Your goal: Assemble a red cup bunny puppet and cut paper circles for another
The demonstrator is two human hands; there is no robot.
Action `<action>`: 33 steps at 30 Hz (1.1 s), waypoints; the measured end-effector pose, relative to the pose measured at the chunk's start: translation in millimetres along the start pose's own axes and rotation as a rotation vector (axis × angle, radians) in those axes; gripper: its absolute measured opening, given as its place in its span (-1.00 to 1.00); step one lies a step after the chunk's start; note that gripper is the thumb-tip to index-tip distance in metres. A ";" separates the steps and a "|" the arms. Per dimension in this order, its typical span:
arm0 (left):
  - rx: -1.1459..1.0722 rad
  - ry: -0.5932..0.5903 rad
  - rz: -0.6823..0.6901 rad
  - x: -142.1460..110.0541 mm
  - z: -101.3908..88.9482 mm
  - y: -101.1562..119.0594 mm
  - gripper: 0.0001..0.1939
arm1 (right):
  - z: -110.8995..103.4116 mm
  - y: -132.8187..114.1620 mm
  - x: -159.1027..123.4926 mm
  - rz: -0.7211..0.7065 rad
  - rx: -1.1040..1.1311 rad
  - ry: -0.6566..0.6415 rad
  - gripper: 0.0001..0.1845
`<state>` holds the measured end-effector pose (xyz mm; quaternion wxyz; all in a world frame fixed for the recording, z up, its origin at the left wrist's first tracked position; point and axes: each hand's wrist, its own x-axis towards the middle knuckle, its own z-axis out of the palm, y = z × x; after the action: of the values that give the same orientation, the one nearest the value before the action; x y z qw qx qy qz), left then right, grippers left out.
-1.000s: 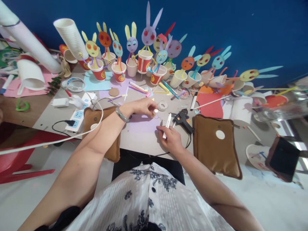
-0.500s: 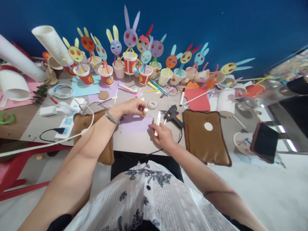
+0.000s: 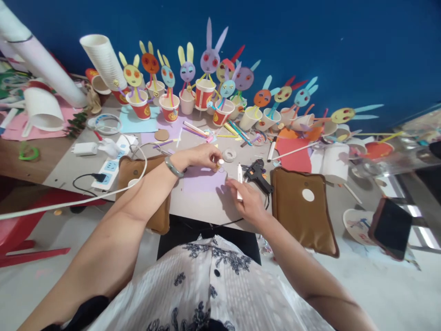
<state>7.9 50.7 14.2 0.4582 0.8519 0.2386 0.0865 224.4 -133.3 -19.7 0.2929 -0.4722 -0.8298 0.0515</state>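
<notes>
My left hand (image 3: pixel 204 156) is closed in a pinch on a small white glue stick (image 3: pixel 219 162), its tip over a lilac sheet of paper (image 3: pixel 203 179) on the grey table (image 3: pixel 203 202). A green bangle (image 3: pixel 173 167) sits on that wrist. My right hand (image 3: pixel 246 198) rests on the table just right of the sheet, fingers closed round a white pen-like stick (image 3: pixel 239 177) that points away from me. A black glue gun (image 3: pixel 257 172) lies right beside the right hand.
A row of paper cups with paper bunny figures (image 3: pixel 203 92) lines the back of the table. Brown pads lie left (image 3: pixel 138 179) and right (image 3: pixel 305 209). A power strip (image 3: pixel 108 168), a tape roll (image 3: pixel 229 154), stacked white cups (image 3: pixel 101 57) and red paper (image 3: pixel 296 154) surround the sheet. A dark phone (image 3: pixel 391 227) is at the right.
The camera view swung left and back right. Both hands have stayed in place over the lilac paper, holding the same things.
</notes>
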 end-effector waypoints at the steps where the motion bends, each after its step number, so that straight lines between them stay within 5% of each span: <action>1: 0.006 -0.002 -0.004 0.1 0.2 0.1 -0.86 | -6.4 -1.8 1.2 -0.021 0.007 0.003 -0.56; 6: 0.031 0.009 0.008 0.6 1.1 -1.0 -0.83 | -26.8 -16.9 10.1 -0.171 0.016 -0.015 -0.53; 11: 0.079 -0.001 0.013 2.1 0.2 -0.9 -0.83 | -14.0 -26.9 22.2 -0.298 -0.087 -0.076 -0.73; 18: 0.080 0.004 0.032 2.9 0.9 -2.1 -0.83 | 11.9 -14.7 30.3 -0.321 -0.252 -0.116 -0.84; 33: 0.016 0.014 0.024 0.8 0.9 -1.6 -0.87 | 24.5 -7.5 38.0 -0.260 -0.390 -0.274 -0.72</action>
<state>8.5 51.1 12.3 0.4486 0.8577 0.2322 0.0961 191.1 -101.7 -20.5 0.0856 -0.3979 -0.9096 -0.0839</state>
